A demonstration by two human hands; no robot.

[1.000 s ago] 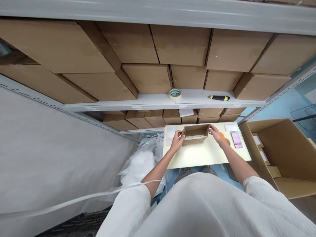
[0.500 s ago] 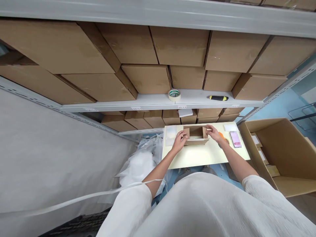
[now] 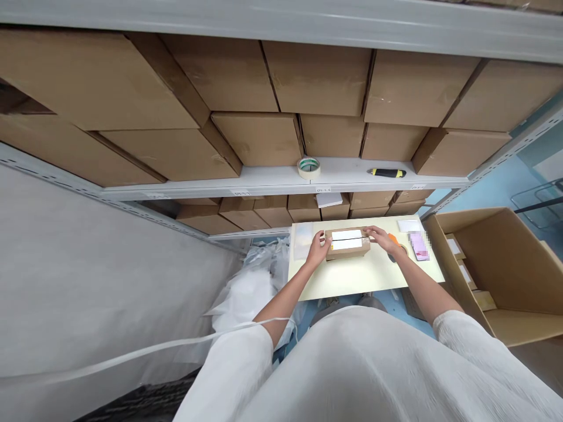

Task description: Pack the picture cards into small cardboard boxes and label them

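A small cardboard box (image 3: pixel 342 254) rests on the pale yellow tabletop (image 3: pixel 352 281). Its two top flaps are folded inward, with white label areas on both and a thin dark gap between them. My left hand (image 3: pixel 318 249) grips the left end, thumb on the near side and fingers toward the far side. At the right end, my right hand (image 3: pixel 380 237) holds the far corner and flap edge with its fingers; its thumb side is partly hidden. Just right of that hand lies an orange tape dispenser (image 3: pixel 394 239), partly covered by my wrist.
A phone with a pink screen (image 3: pixel 419 246) and a white card (image 3: pixel 409 225) lie at the table's right. A large open carton (image 3: pixel 519 264) with small boxes stands beyond. On the shelf (image 3: pixel 264 179) are a tape roll (image 3: pixel 308 168), a yellow-black utility knife (image 3: pixel 387 173) and several cartons.
The small box's long top flaps have been folded inward, covering the opening that showed before. Both hands stay at its ends, and the view has shifted slightly.
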